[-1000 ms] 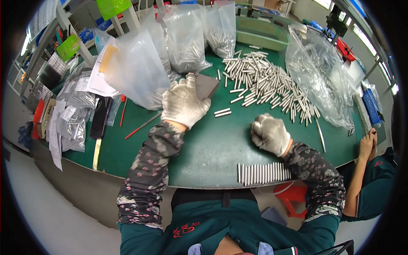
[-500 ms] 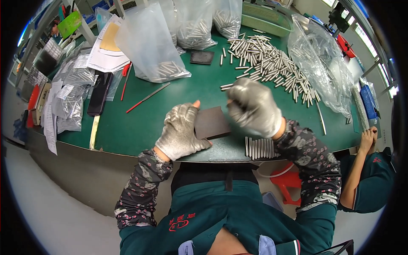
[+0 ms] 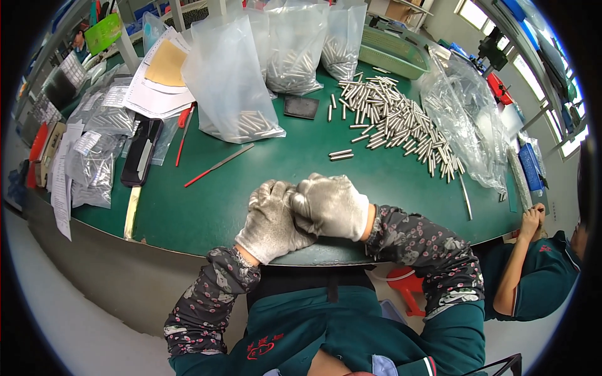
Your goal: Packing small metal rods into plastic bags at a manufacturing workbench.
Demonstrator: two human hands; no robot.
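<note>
My left hand and my right hand, both in grey-white work gloves with bare fingertips, meet close to the table's front edge. The fingers of both are curled together and press against each other. Whatever lies between them is hidden by the gloves. Beyond the right hand, a few short metal pins lie apart from the rest. A large loose heap of the same shiny pins spreads farther off to the right.
Clear bags of pins stand at the back beside a green basket. A dark flat block, a red-handled file and a black case lie leftward. Crumpled plastic lies right; a co-worker sits beyond.
My right hand has come left and nearer to me, against my left hand. The dark square block and the row of pins by the front edge are now out of sight.
</note>
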